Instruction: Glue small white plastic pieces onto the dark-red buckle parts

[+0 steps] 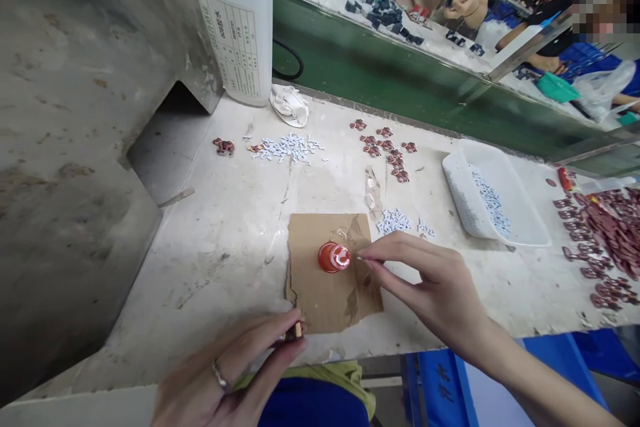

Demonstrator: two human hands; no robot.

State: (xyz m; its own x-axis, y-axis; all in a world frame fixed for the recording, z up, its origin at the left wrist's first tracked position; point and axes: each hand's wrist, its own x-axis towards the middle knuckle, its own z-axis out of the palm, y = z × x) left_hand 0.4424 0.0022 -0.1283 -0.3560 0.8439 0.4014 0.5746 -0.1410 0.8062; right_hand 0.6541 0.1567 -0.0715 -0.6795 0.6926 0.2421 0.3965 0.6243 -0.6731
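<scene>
My left hand (235,367), with a ring on one finger, pinches a small brown figurine (295,331) at the table's front edge; the fingers cover most of it. The thumb and fingertips of my right hand (435,283) are closed on a tiny white piece (361,256). Just left of those fingertips, a small red cup (330,257) with shiny contents stands on a piece of brown cardboard (320,307). Beyond my right hand lies a pile of small white-blue pieces (394,221).
More white-blue pieces (290,148) and several brown figurines (385,143) lie farther back. A white bin (530,230) and many brown parts (607,230) are at right. A large bottle (240,33) stands by a metal housing (75,147). Across a green divider (350,47), people work.
</scene>
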